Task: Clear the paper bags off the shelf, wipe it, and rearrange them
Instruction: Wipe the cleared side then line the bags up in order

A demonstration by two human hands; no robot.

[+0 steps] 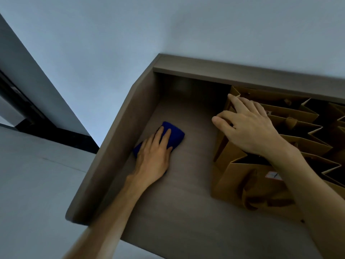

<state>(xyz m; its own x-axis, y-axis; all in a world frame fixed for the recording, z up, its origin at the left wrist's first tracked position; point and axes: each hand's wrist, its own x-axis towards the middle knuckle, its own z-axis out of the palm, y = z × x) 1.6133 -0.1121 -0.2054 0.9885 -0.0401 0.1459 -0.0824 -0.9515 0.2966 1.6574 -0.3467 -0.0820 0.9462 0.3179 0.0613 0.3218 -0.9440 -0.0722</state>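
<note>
The wooden shelf (186,212) lies bare on its left half, with a white wall (168,25) above it. A row of brown paper bags (291,146) stands upright on its right half, mouths open. The right hand (248,128) rests on the tops of the leftmost bags, its grip loose, fingers spread and touching the bag edges. The left hand (155,154) presses flat, fingers straight, on a blue cloth (173,134) lying on the bare shelf board.
</note>
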